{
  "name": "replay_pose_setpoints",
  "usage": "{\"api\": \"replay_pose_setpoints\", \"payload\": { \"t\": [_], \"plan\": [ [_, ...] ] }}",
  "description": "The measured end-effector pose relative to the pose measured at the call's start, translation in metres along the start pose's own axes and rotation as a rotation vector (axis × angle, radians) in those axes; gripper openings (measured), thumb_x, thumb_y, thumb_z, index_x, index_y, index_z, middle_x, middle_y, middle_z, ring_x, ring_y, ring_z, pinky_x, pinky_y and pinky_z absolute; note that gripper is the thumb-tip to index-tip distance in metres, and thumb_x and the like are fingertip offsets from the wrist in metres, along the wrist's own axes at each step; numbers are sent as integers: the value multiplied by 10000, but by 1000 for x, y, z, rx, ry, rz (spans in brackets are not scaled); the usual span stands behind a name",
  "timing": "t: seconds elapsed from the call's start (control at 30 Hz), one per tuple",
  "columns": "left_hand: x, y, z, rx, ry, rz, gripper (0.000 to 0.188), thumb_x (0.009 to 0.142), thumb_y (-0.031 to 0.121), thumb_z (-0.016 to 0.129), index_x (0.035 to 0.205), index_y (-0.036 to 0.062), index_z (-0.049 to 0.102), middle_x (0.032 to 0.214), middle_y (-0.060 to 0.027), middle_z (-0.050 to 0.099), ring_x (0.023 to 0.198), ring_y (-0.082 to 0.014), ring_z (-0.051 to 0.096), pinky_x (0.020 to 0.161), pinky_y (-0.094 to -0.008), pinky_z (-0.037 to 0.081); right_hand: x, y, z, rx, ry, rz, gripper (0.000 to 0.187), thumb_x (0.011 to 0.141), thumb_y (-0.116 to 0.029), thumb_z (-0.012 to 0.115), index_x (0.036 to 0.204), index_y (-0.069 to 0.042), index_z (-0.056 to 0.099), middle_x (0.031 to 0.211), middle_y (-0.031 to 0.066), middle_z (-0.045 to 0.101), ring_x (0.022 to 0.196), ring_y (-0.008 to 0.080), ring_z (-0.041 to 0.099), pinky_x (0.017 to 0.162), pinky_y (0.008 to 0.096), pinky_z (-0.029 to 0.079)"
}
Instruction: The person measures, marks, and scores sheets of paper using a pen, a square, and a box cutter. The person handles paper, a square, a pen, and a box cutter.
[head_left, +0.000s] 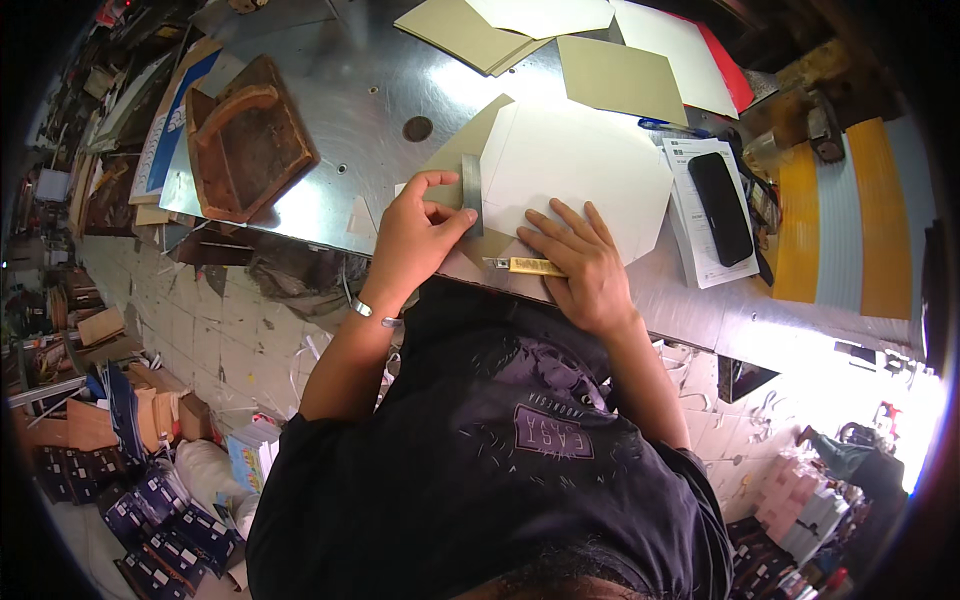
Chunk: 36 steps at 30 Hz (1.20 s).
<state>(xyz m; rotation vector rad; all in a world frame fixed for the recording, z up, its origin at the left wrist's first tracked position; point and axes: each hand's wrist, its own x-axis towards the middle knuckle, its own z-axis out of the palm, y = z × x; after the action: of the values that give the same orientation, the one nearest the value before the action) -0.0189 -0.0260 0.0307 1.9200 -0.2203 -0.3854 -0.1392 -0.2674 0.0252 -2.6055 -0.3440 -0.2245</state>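
My left hand pinches a short steel ruler between thumb and fingers. The ruler stands along the left edge of a white sheet with angled corners. Beneath that sheet, a grey-beige board shows at the left. My right hand rests on the sheet's near part, fingers spread. A yellow box cutter is tucked between its thumb and palm, metal tip pointing left; the rest of its handle is hidden under the hand.
A brown wooden block with a handle stands left on the metal table. More boards lie at the far side. Right are a black phone-like case on papers and yellow strips. Piled goods cover the floor left.
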Motion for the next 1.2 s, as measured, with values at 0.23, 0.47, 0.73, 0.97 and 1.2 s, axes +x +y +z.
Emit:
{"api": "replay_pose_setpoints", "payload": {
  "t": [0.23, 0.47, 0.73, 0.97, 1.2],
  "plan": [
    [-2, 17, 4, 470, -24, 54, 493, 928, 243, 881, 1361, 86, 706, 949, -77, 813, 763, -195, 727, 687, -346, 543, -1, 0, 0, 13, 12, 1, 609, 865, -111, 733, 1471, -168, 714, 1587, 58, 655, 1559, 367, 501, 1340, 626, 284],
    [6, -20, -2, 756, 90, 682, 677, 867, 395, 911, 1490, 220, 711, 1622, -139, 588, 1538, -425, 471, 1235, -568, 370, -1, 1, 1, 9, 5, -2, 612, 868, -116, 734, 1476, -168, 711, 1596, 54, 650, 1564, 360, 496, 1341, 627, 282],
    [-1, -29, -3, 728, 78, 598, 672, 869, 411, 899, 1473, 188, 704, 1665, -151, 557, 1585, -465, 426, 1303, -638, 269, 0, 2, 0, 10, -4, -5, 598, 879, -152, 744, 1476, -169, 712, 1602, 56, 646, 1566, 371, 493, 1340, 627, 281],
    [1, -29, -1, 696, 100, 620, 622, 868, 374, 884, 1420, 151, 704, 1632, -170, 581, 1557, -482, 455, 1293, -650, 279, 0, 2, 0, 1, -12, -5, 600, 879, -146, 742, 1478, -171, 708, 1604, 59, 643, 1563, 370, 495, 1337, 628, 281],
    [2, -29, 0, 695, 108, 625, 597, 864, 381, 895, 1391, 158, 725, 1629, -176, 579, 1544, -495, 466, 1278, -658, 295, 0, 1, -1, -1, -14, -5, 607, 873, -139, 740, 1479, -173, 705, 1602, 69, 643, 1561, 370, 497, 1333, 632, 279]
  ]
}}
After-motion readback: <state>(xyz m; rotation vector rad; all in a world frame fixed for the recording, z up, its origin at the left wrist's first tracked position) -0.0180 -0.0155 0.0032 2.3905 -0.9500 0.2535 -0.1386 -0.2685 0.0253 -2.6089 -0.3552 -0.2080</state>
